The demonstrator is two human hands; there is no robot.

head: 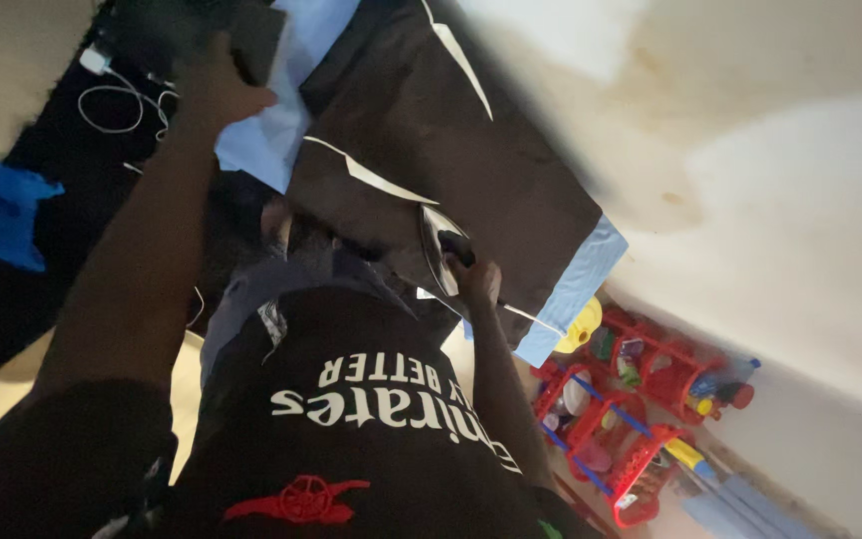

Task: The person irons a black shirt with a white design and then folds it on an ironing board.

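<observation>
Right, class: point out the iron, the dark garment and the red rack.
iron [441, 250], head view, on its shiny soleplate.
dark garment [451, 160], head view, mid-cloth.
red rack [641, 469], head view, on its lower frame.

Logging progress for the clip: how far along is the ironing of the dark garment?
Looks underway. Done: dark garment is spread over the blue sheet. In hand: right hand grips the iron at the garment's edge, while left hand presses the far end. Left: most of the cloth; how smooth it is can't be judged.

Table [579, 281] covered with a light blue cloth [271, 140]. A dark garment with white stripes [441, 150] lies spread flat on it. White cable [117, 100] sits on the black surface [62, 160] beside it.
</observation>
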